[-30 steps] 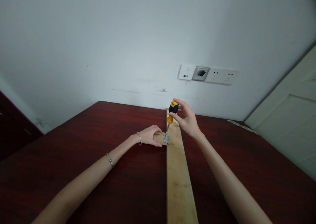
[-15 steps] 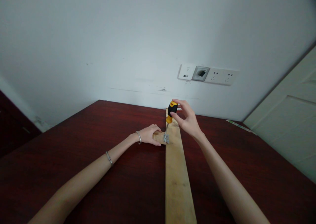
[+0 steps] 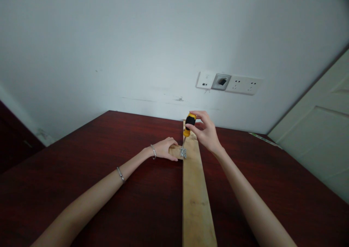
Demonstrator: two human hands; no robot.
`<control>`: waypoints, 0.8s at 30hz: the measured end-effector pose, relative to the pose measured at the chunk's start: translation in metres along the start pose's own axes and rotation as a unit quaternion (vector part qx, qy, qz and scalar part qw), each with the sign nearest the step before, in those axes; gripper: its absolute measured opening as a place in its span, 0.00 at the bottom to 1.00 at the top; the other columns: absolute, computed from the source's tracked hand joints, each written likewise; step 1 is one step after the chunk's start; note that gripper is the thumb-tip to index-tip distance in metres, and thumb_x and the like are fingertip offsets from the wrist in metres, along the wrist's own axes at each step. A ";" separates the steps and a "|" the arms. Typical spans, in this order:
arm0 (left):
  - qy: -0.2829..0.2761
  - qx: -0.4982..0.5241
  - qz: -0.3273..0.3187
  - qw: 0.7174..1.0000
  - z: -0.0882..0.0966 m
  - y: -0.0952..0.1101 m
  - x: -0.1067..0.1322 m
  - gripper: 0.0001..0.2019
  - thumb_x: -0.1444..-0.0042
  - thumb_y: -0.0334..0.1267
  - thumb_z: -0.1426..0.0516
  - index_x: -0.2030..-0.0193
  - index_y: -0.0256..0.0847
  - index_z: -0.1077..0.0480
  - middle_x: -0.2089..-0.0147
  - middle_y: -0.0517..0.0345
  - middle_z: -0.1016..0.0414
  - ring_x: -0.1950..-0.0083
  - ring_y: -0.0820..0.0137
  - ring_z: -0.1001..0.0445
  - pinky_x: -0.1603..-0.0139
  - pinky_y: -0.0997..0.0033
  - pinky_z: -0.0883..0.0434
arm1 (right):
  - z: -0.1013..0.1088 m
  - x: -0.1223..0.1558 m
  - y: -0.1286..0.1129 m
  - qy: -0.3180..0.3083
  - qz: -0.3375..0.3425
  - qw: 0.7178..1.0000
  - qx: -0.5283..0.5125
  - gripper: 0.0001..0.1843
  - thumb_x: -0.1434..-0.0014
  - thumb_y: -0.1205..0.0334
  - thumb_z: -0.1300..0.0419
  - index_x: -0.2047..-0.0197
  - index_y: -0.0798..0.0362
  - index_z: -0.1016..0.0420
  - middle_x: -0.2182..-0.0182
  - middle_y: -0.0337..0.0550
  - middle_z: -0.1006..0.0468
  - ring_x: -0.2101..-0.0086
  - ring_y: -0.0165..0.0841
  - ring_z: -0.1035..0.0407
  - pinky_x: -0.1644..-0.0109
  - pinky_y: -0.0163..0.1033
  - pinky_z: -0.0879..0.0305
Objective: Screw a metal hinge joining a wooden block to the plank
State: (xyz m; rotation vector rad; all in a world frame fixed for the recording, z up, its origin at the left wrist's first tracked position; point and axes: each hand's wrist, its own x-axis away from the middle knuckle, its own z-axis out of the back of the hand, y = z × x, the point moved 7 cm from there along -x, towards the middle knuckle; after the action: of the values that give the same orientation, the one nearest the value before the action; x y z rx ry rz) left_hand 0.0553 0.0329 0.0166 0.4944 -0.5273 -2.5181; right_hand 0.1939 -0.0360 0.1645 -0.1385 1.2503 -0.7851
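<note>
A long pale wooden plank [image 3: 195, 192] lies on the dark red table [image 3: 109, 174], running away from me. A small wooden block [image 3: 175, 151] sits against its left edge, joined to it by a small metal hinge [image 3: 183, 153]. My left hand [image 3: 165, 148] is closed over the block and presses it down. My right hand [image 3: 205, 131] grips the yellow and black handle of a screwdriver [image 3: 188, 124], whose tip rests on the hinge.
A white wall rises behind the table, with a row of sockets and a switch plate [image 3: 229, 82]. A pale door [image 3: 319, 130] stands at the right. A thin green-edged strip [image 3: 263, 138] lies at the table's far right edge.
My right hand's fingers have shifted round the screwdriver handle, which has dipped slightly. The left hand and the block have stayed put.
</note>
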 end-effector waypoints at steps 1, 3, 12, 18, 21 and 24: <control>0.000 0.001 0.000 1.000 0.000 0.000 0.000 0.33 0.62 0.53 0.31 0.53 0.35 0.32 0.57 0.52 0.34 0.56 0.62 0.32 0.54 0.64 0.32 | 0.000 0.000 0.000 0.001 0.000 1.000 0.001 0.19 0.45 0.60 0.36 0.49 0.42 0.30 0.54 0.42 0.30 0.55 0.35 0.33 0.60 0.40 0.26; 0.001 -0.001 0.001 1.000 -0.001 -0.002 0.000 0.33 0.62 0.53 0.31 0.52 0.36 0.32 0.57 0.52 0.34 0.56 0.62 0.32 0.54 0.64 0.32 | 0.000 0.001 -0.001 0.002 0.000 1.000 0.001 0.19 0.45 0.60 0.36 0.49 0.42 0.30 0.55 0.43 0.31 0.55 0.35 0.33 0.60 0.39 0.26; 0.000 -0.008 0.002 1.000 -0.001 -0.002 0.000 0.33 0.62 0.52 0.31 0.52 0.36 0.32 0.57 0.52 0.34 0.56 0.62 0.32 0.54 0.64 0.32 | -0.002 0.001 -0.005 0.010 0.013 1.000 0.005 0.19 0.45 0.62 0.35 0.50 0.43 0.29 0.55 0.43 0.32 0.56 0.35 0.33 0.61 0.39 0.27; -0.001 -0.008 0.002 1.000 0.000 0.000 -0.001 0.32 0.62 0.52 0.31 0.53 0.35 0.32 0.56 0.51 0.33 0.55 0.61 0.32 0.54 0.63 0.32 | -0.003 0.001 -0.005 0.013 0.017 1.000 0.004 0.19 0.45 0.62 0.35 0.50 0.43 0.29 0.55 0.43 0.32 0.55 0.35 0.33 0.62 0.39 0.27; -0.002 -0.005 0.002 1.000 0.000 0.001 -0.001 0.33 0.62 0.53 0.31 0.53 0.35 0.32 0.56 0.51 0.33 0.56 0.61 0.32 0.54 0.63 0.32 | -0.003 0.001 -0.005 0.013 0.017 1.000 0.005 0.18 0.45 0.61 0.35 0.50 0.43 0.29 0.55 0.43 0.31 0.55 0.35 0.33 0.61 0.39 0.27; -0.001 -0.004 0.004 1.000 0.000 0.000 0.000 0.33 0.62 0.54 0.32 0.53 0.35 0.32 0.56 0.51 0.33 0.56 0.61 0.32 0.55 0.64 0.32 | -0.003 0.001 -0.005 0.012 0.018 1.000 0.006 0.19 0.45 0.61 0.35 0.50 0.43 0.29 0.55 0.43 0.32 0.55 0.35 0.33 0.61 0.40 0.27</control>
State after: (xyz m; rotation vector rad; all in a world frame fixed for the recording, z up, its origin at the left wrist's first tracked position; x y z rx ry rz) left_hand 0.0554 0.0331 0.0170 0.4842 -0.5182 -2.5119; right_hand 0.1885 -0.0397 0.1650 -0.0971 1.2680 -0.7652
